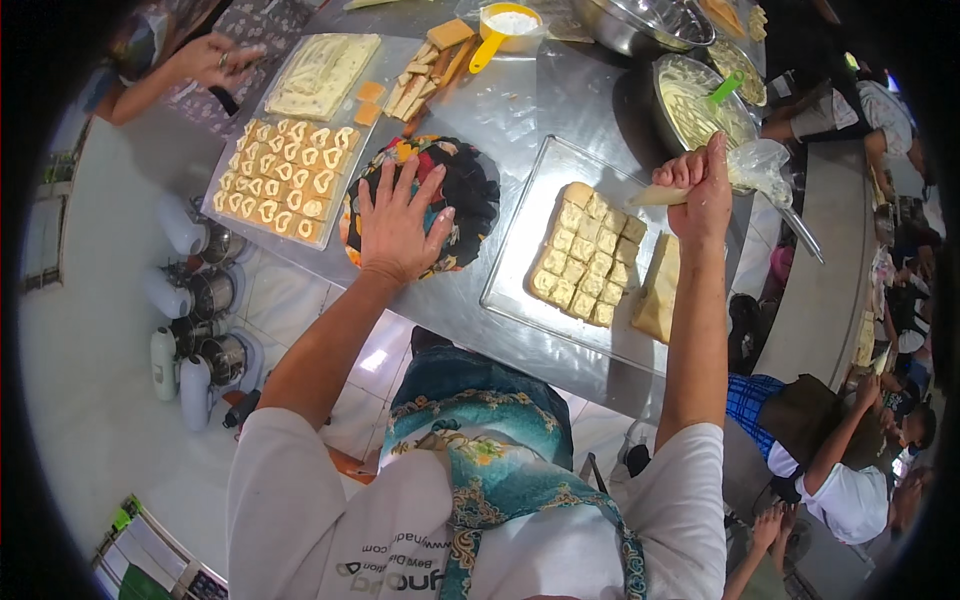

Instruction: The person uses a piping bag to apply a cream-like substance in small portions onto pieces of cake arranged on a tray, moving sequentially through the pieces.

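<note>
My left hand (403, 217) lies spread, palm down, on a round bundle of dark floral cloth (471, 187) near the table's front edge. A clear piping bag (759, 169) of pale cream is gripped in my right hand (699, 184), its tip (652, 196) pointing left. Below and left of that tip, a clear tray (517, 259) holds a slab of cake cut into small squares (589, 255). Swirls of cream top most squares; a few along the right side look bare. Partly behind my right forearm is an uncut piece of cake (658, 292).
On a left-hand board (330, 217) are cake squares with cream loops (285, 176) and a cream-covered slab (322, 75). A cream bowl with a green spatula (705, 105), a yellow measuring cup (510, 22) and cake offcuts (420, 82) stand farther back. Another person's hand (221, 60) is at left.
</note>
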Action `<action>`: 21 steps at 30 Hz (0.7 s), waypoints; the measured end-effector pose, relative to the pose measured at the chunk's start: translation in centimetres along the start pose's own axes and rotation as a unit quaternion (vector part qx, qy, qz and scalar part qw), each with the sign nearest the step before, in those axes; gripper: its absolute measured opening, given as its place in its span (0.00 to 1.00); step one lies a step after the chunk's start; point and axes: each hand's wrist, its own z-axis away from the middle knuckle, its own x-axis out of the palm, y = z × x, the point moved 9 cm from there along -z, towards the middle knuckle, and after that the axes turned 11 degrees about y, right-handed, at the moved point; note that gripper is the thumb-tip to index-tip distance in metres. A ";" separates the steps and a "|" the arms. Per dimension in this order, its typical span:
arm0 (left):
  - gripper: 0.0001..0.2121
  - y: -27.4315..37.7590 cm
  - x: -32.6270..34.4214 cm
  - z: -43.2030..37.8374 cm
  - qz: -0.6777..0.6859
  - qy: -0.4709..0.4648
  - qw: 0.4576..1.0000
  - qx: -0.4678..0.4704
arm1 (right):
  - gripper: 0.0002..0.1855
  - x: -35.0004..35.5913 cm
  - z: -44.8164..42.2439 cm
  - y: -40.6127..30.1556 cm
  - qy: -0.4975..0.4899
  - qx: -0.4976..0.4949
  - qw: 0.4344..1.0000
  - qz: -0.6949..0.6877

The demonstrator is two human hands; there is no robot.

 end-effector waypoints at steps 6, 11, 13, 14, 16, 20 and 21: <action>0.26 0.1 -0.1 -0.1 -0.002 -0.005 1.000 -0.002 | 0.29 -0.2 -0.1 0.4 0.006 0.014 1.000 -0.003; 0.25 0.2 -0.3 -0.1 0.007 -0.003 1.000 0.006 | 0.30 -0.3 -0.5 0.4 -0.007 0.018 0.999 -0.033; 0.25 0.4 -0.1 -0.2 0.014 -0.004 1.000 0.012 | 0.30 -0.9 -1.0 0.4 0.009 0.007 1.000 -0.018; 0.25 0.3 0.0 -0.2 0.006 -0.002 1.000 0.013 | 0.30 -1.1 -1.1 0.3 0.020 -0.002 1.000 -0.009; 0.25 0.0 0.2 0.0 -0.009 0.006 1.000 0.013 | 0.30 -1.1 -1.1 0.4 0.034 -0.012 0.999 0.001; 0.25 0.2 0.5 0.0 -0.012 0.005 1.000 0.017 | 0.30 -0.4 -0.9 1.2 0.024 -0.005 1.000 0.010; 0.25 0.2 0.6 0.0 -0.009 0.004 1.000 0.019 | 0.30 -0.2 -1.0 1.5 0.023 -0.002 1.000 0.010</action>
